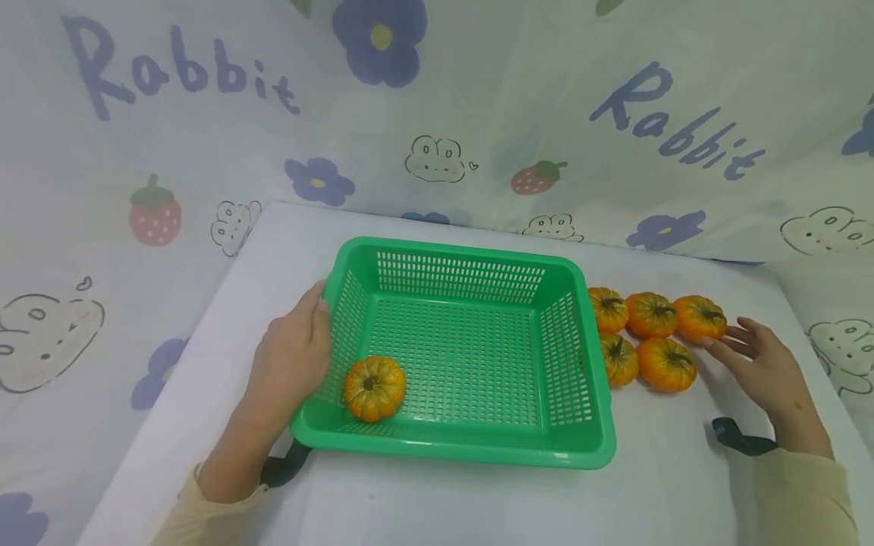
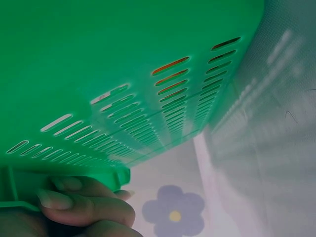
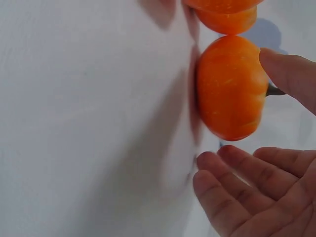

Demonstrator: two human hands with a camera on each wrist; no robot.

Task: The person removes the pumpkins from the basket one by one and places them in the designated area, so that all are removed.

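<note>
My left hand point(image 1: 293, 353) grips the left rim of a green plastic basket point(image 1: 464, 451); in the left wrist view its fingers point(image 2: 94, 205) curl under that rim. One small orange pumpkin point(image 1: 373, 388) lies in the basket's near left corner. My right hand point(image 1: 768, 371) is at the right end of a group of pumpkins, nearest the far right pumpkin point(image 1: 699, 318). Seen from the right wrist, the thumb overlaps that pumpkin point(image 3: 229, 94), and the other fingers stand apart from it. Whether the thumb touches it I cannot tell.
Several more pumpkins point(image 1: 652, 315) sit in two rows right of the basket, whose wall partly hides the leftmost ones. All stand on a white-covered table point(image 1: 437, 504). Behind hangs a cloth point(image 1: 492, 98) printed with rabbits, flowers and strawberries. Dark straps are near both wrists.
</note>
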